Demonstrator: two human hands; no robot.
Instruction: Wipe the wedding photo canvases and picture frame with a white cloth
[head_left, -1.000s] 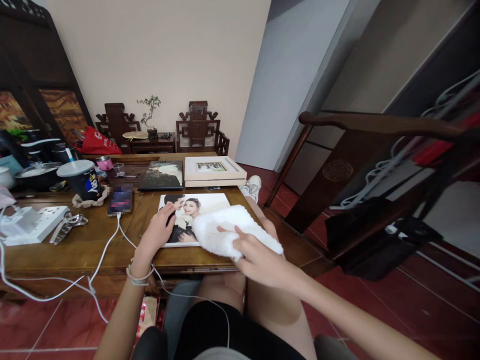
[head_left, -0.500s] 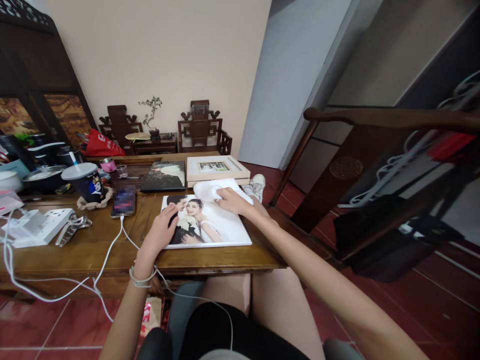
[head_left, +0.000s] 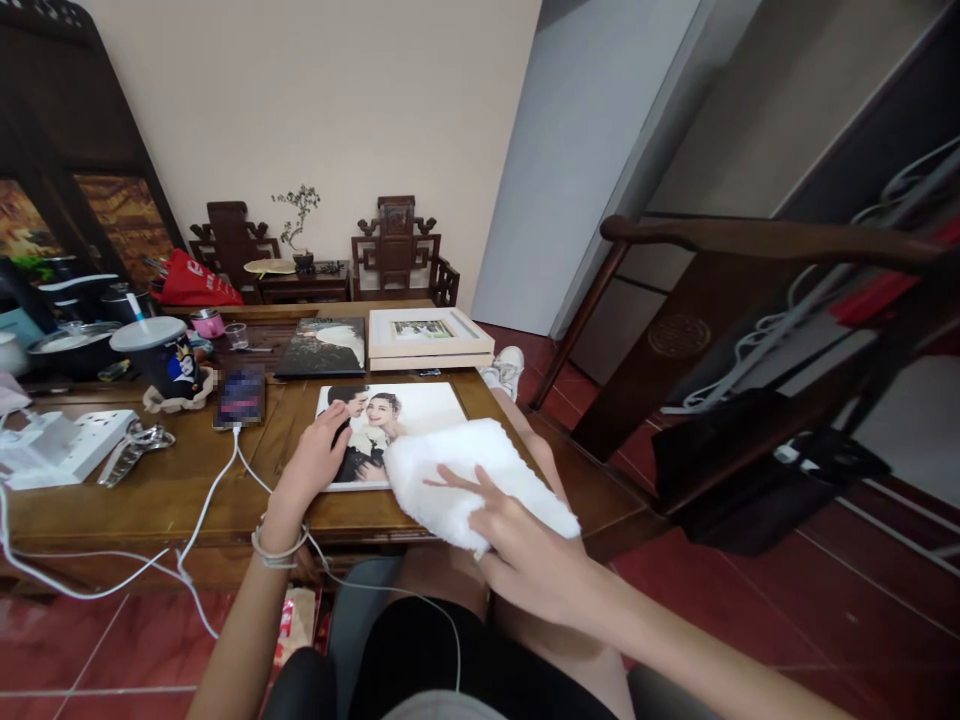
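Observation:
A photo album [head_left: 373, 420] with a wedding picture on its cover lies flat at the table's near edge. My left hand [head_left: 319, 445] rests on its left side, fingers stretched out and holding nothing. Over the album's lower right part hangs a fluffy white cloth [head_left: 442, 450], which reaches past the table edge. My right hand [head_left: 510, 525] grips this cloth near its front edge, two fingers extended across the top. How the thumb side holds the cloth is partly hidden.
Behind the album lie a dark album [head_left: 322, 346] and a pale framed box [head_left: 431, 352]. To the left are a phone [head_left: 240, 395] on a white cable, a hair clip [head_left: 133, 452], a power strip [head_left: 90, 448] and a lidded cup [head_left: 171, 360]. A wooden chair [head_left: 679, 335] stands at right.
My right hand has drawn the white cloth from the album's upper right corner toward me, down over its lower right. My left hand stays on the album's left side.

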